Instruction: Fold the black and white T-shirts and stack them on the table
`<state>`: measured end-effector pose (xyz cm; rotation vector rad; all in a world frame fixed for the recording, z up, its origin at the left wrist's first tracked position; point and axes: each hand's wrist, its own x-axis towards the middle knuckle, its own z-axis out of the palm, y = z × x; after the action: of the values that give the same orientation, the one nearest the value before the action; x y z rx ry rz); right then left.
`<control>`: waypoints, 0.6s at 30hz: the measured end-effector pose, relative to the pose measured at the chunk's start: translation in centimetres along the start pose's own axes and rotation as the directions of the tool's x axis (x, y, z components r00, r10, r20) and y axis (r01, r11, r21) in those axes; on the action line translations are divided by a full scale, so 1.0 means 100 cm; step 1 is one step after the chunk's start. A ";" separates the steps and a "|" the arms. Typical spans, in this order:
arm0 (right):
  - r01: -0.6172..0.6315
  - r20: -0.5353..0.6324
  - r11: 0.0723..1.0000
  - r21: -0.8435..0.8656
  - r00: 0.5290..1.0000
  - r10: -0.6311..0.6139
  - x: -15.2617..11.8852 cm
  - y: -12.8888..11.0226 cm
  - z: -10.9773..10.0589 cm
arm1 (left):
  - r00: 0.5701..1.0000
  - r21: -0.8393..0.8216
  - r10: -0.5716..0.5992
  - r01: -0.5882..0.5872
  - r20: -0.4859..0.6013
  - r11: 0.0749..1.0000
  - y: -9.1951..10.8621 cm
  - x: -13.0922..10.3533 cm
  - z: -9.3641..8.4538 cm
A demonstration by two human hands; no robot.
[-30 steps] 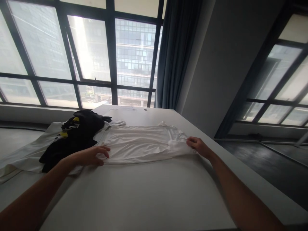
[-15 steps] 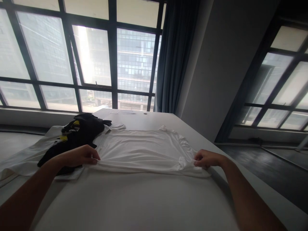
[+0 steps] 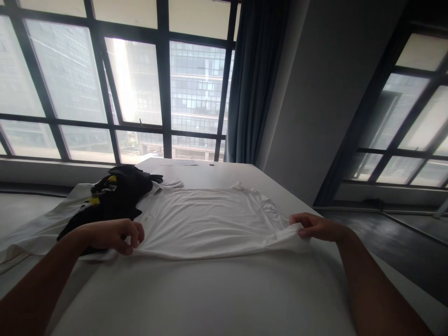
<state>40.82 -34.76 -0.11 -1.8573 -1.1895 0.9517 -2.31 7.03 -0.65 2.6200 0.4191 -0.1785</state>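
A white shirt [image 3: 206, 217] lies spread on the white table, with soft creases running across it and bunched cloth along its right side. My right hand [image 3: 317, 227] pinches the near right corner of its hem, which is lifted a little off the tabletop. At the near left corner, my left hand [image 3: 117, 234] has its fingers curled round the edge of the cloth; the exact grip is partly hidden. The hem stretches between both hands in a shallow curve. Just beyond my left hand is a heap of black clothing [image 3: 121, 196] with yellow patches.
More white cloth [image 3: 24, 238] lies beneath and left of the black heap. Thin papers [image 3: 185, 163] rest at the far end of the white table [image 3: 210, 298]. Past it are large windows and a dark blue curtain [image 3: 250, 93]. The table's right edge borders dark floor.
My right hand has moved slightly right and raised the hem corner. My left hand has shifted a little nearer to me. The near edge of the shirt is smoother and pulled toward me.
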 end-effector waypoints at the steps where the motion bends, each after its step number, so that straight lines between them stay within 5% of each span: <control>1: -0.003 -0.009 1.000 0.003 1.000 0.003 -0.002 0.001 -0.001 | 0.999 -0.071 0.017 -0.014 0.039 0.997 0.003 -0.004 -0.003; 4: 0.019 -0.090 1.000 -0.018 0.996 -0.021 0.000 0.006 -0.006 | 0.997 -0.212 -0.004 0.020 0.075 0.977 0.004 -0.009 -0.009; 6: 0.093 -0.291 0.995 -0.042 0.951 -0.101 0.013 0.010 -0.008 | 0.999 -0.239 -0.044 0.045 0.008 0.970 -0.003 -0.005 -0.010; 8: 0.180 -0.583 0.978 -0.102 0.786 -0.205 0.036 0.016 -0.008 | 0.983 -0.257 -0.072 0.027 -0.167 0.966 -0.015 0.006 -0.009; 10: 0.168 -0.761 0.969 -0.180 0.600 -0.245 0.061 0.025 -0.006 | 0.907 -0.256 -0.118 0.012 -0.405 0.967 -0.031 0.021 -0.006; 11: 0.118 -0.791 0.974 -0.195 0.568 -0.227 0.072 0.031 -0.005 | 0.851 -0.256 -0.154 0.024 -0.502 0.966 -0.040 0.029 -0.004; 13: -0.025 -0.782 0.972 -0.232 0.600 -0.171 0.087 0.044 -0.003 | 0.782 -0.251 -0.214 0.077 -0.585 0.965 -0.055 0.040 0.002; 14: -0.100 -0.754 0.960 -0.263 0.641 -0.140 0.091 0.050 -0.002 | 0.787 -0.238 -0.228 0.107 -0.574 0.965 -0.062 0.044 0.006; 18: -0.299 -0.620 0.846 -0.441 0.783 -0.047 0.082 0.064 -0.004 | 0.894 -0.123 -0.219 0.185 -0.391 0.975 -0.070 0.050 0.018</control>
<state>46.11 -29.21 -7.04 -2.4444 -0.9515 0.0097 0.00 13.38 -6.27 2.5202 0.8235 0.3146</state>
